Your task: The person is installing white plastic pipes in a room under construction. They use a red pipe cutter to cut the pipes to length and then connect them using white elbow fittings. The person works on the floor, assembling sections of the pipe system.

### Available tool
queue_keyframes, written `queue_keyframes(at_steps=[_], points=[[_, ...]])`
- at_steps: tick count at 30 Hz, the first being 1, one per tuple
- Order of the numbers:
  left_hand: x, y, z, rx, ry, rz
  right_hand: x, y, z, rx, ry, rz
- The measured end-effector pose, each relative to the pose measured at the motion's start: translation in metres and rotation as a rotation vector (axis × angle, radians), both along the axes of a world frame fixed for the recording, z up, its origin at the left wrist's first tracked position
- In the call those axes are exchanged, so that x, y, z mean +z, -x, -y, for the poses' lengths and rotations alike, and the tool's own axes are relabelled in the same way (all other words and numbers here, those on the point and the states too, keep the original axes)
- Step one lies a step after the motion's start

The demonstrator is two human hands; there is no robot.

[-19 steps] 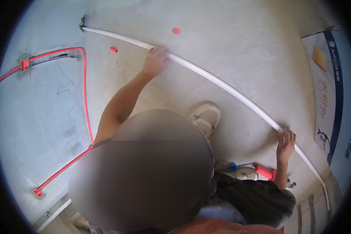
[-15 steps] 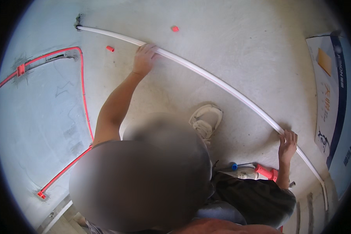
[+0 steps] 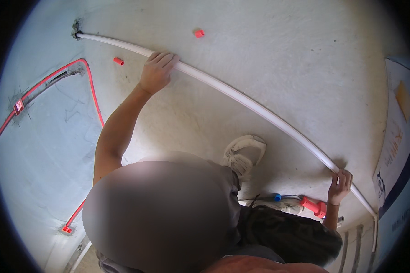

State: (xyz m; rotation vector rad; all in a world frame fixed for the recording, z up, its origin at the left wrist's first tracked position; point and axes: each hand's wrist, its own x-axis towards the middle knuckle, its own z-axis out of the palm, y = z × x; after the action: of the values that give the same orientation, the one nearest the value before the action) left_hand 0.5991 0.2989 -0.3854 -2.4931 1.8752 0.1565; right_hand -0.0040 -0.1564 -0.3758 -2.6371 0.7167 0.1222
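The white pipe (image 3: 250, 102), which is taken here as the landmark, is laid out long across the grey concrete surface (image 3: 278, 54), and its left end is met by a dark broken hole (image 3: 77, 30). Near the left end of the pipe, the left hand (image 3: 157, 72) is placed; its fingers are close together, bent over the far side and clamped on the pipe. The thumb is not shown clearly, so its place cannot be told. Toward the right part of the pipe, it is gripped by the right hand (image 3: 340, 186), with the fingers and thumb closed about it.

For a good hold, the wide spacing of the hands on the pipe seems useful, since turning can be resisted at both places. The pressure should be equal and not too strong. Care is probably needed at the sharp turn beyond the right hand, where a kink could be made. The curve of the pipe should be judged with caution, because straight edges are bent by the lens.

On the near side of the pipe, a short red tube (image 3: 118, 61), a shoe (image 3: 256, 142) and a red fitting (image 3: 312, 206) are seen; on its far side, a small red piece (image 3: 199, 33).
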Motion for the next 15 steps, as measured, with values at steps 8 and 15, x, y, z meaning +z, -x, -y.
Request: queue_keyframes(at_steps=[8, 15], points=[[0.003, 0.001, -0.002, -0.025, 0.009, -0.017, -0.006, 0.010, 0.001, 0.011, 0.029, -0.028], [0.011, 0.035, 0.021, -0.093, -0.070, -0.119, -0.014, 0.033, -0.008, -0.008, 0.068, -0.025]])
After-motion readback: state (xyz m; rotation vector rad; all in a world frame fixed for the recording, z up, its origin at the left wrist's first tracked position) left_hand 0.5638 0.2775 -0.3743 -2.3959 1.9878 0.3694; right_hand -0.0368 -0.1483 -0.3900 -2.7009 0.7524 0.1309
